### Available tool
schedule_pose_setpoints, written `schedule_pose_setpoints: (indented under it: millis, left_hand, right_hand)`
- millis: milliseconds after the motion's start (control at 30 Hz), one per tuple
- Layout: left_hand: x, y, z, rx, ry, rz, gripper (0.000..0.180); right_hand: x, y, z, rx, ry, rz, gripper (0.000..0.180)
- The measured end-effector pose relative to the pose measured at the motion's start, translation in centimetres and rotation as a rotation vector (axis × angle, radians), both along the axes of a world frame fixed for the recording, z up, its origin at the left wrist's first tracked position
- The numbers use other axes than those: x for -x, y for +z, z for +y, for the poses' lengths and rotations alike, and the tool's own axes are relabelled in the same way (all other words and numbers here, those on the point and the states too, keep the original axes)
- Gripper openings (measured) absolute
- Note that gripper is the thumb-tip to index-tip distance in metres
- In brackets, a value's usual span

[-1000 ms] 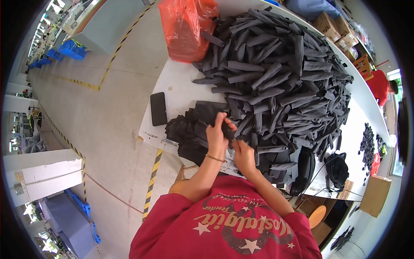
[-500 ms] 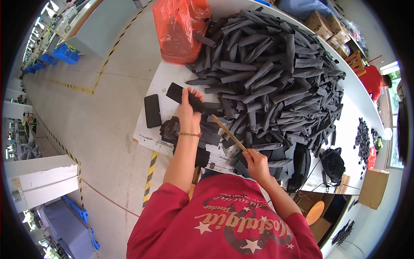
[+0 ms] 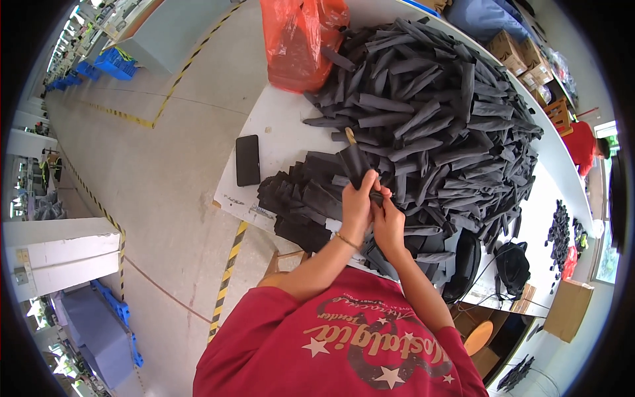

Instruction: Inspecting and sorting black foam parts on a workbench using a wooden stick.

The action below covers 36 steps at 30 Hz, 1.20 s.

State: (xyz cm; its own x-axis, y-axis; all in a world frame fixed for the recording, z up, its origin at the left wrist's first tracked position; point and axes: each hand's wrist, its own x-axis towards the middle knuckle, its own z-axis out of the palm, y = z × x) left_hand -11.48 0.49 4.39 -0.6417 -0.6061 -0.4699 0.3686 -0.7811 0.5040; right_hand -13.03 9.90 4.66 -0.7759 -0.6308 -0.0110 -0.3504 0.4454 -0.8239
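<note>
Here we are at the white table [image 3: 281,126], and it's both hands on one piece! The left hand [image 3: 357,204] is wrapped around the lower end of a narrow, dark grey fabric tube [image 3: 355,165], held up just above the work surface. The right hand [image 3: 389,223] is curled tight right beside it, seemingly around the near end of a slim, pale wooden stick [image 3: 350,137], though that grip is hidden. And look, the stick's tip pokes out beyond the tube's far end! I'd call this the stick-through-the-fabric step, probably turning or shaping the piece; the next move looks to call for a steady right hand while the left works the cloth along the wood.

Around them, a huge heap of dark grey fabric tubes [image 3: 436,126] crowds the table, with a lower pile of black fabric pieces [image 3: 297,192] nearer the person. A flat black phone [image 3: 248,161] lies to the left, a translucent red plastic bag [image 3: 297,53] stands at the far side. Out in the room: grey floor [image 3: 178,192], yellow-and-black striped tape [image 3: 228,278], blue plastic crates [image 3: 116,64], and a co-worker in red [image 3: 581,149] off right.
</note>
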Motion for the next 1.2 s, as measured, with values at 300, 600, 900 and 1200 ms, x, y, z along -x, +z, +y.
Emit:
schedule_pose_setpoints:
  millis: [300,600,900,1200]
  left_hand:
    - [-1.5,-0.8,-4.2,0.015,0.163,-0.107,0.022]
    - [-2.3,-2.0,-9.4,0.017,0.217,-0.106,0.024]
    - [0.5,-1.4,-2.5,-0.074,0.129,-0.112,0.026]
    - [-1.0,2.7,-4.4,0.644,-0.901,-0.091,0.029]
  right_hand:
    - [-4.3,-0.8,3.0,-0.046,0.035,0.016,0.008]
    - [-5.8,2.6,12.3,-0.158,0.184,-0.071,0.009]
    - [0.5,1.8,0.6,0.224,-0.106,0.145,0.014]
    - [7.4,4.8,-1.4,0.22,-0.047,0.1,0.011]
